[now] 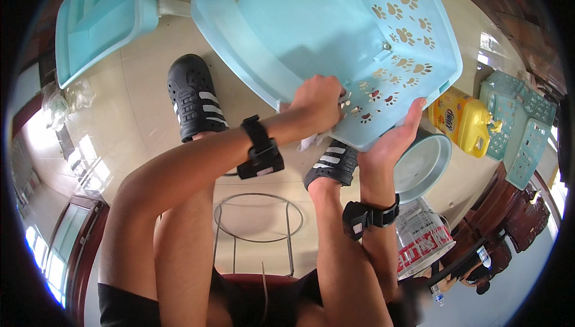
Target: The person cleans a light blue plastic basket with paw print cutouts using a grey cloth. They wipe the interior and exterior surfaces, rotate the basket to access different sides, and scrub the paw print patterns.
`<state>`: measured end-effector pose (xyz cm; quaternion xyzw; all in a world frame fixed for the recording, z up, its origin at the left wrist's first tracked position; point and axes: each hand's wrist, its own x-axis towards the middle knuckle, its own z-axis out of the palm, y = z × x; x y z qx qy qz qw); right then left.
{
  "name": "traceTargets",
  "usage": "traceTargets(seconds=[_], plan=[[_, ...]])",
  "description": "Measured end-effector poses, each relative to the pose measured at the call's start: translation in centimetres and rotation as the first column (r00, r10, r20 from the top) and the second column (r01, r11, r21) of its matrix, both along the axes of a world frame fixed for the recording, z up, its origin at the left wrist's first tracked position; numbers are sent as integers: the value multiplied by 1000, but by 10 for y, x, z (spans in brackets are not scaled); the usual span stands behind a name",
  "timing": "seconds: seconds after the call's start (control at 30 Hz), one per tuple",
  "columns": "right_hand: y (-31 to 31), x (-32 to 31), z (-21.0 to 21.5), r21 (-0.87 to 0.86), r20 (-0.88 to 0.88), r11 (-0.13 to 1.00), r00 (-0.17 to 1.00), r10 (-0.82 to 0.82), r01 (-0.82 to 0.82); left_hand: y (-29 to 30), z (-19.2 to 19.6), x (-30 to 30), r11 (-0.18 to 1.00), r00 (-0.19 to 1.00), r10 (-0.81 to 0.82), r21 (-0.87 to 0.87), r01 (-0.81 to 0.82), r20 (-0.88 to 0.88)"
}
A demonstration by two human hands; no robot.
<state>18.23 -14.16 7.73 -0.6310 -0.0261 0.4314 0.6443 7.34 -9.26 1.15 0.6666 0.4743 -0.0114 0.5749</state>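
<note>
Over a tiled floor (129, 105), in the head view, two bare hands met the near end of a pale-blue basket (311, 15), its right wall pierced with paw-shaped holes. The left hand (317, 102) was at the basket's near rim, fingers curled into a fist; a whitish scrap (308, 143) showed beneath it, though whether the fingertips pinched it could not be told. The right hand (386, 147) braced the outside of the basket's near corner, palm open, one digit stretched along the edge, the others largely hidden.

The corner overlapped the right shoe (329, 168) in view. A slip of that palm could have dropped it toward the foot, and a hard shove from the fist could have swung the basket into the round basin (422, 168) or the yellow jug (458, 123), both close by its right edge.

Room looked widest left of the basket, where tile showed between its curved rim and the left shoe (194, 96). A pale-blue tray (108, 21) bounded the basket's far left; a metal ring (259, 241) lay on its near side.
</note>
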Motion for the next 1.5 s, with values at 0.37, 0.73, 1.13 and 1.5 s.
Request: traceTargets(seconds=[0.37,0.73,1.13,1.5], plan=[[2,0,2,-3,-2,1000,1000,-4,4,-1,18,5,993,984,106,42,-113,140],[-1,5,1,-34,22,999,999,41,-40,20,-27,31,993,996,50,104,-57,72],[-16,27,-9,-23,-5,988,989,150,-150,17,46,-8,985,977,-86,-129,113,195],[-18,25,-11,-7,24,988,988,154,-154,27,-6,39,982,995,54,175,-68,79]])
